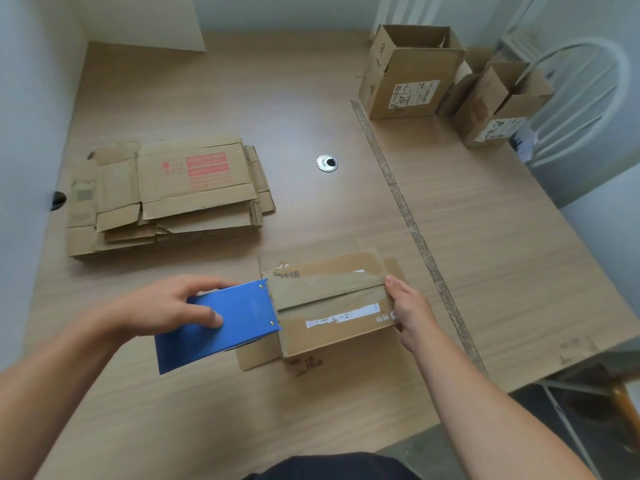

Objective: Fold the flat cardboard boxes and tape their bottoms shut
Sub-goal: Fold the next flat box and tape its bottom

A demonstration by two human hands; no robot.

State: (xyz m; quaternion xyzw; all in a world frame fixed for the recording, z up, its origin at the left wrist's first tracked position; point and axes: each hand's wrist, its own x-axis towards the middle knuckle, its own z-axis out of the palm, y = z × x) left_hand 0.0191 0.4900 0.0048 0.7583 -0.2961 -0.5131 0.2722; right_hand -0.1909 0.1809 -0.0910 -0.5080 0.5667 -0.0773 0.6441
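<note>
A small cardboard box [332, 306] stands bottom-up on the wooden table [242, 98], its bottom flaps folded shut and a strip of brown tape lying along the seam. My left hand [180, 306] grips a blue tape dispenser [221, 323] whose front edge touches the box's left end. My right hand [408, 306] presses against the box's right end and holds it steady. A stack of flat cardboard boxes [166, 195] lies at the left of the table.
Two folded open boxes [408, 71] [498, 102] stand at the far right. A round metal cable grommet [327, 163] sits mid-table. A rough seam strip [408, 216] runs diagonally across the table. A white chair [581, 98] stands beyond the right edge.
</note>
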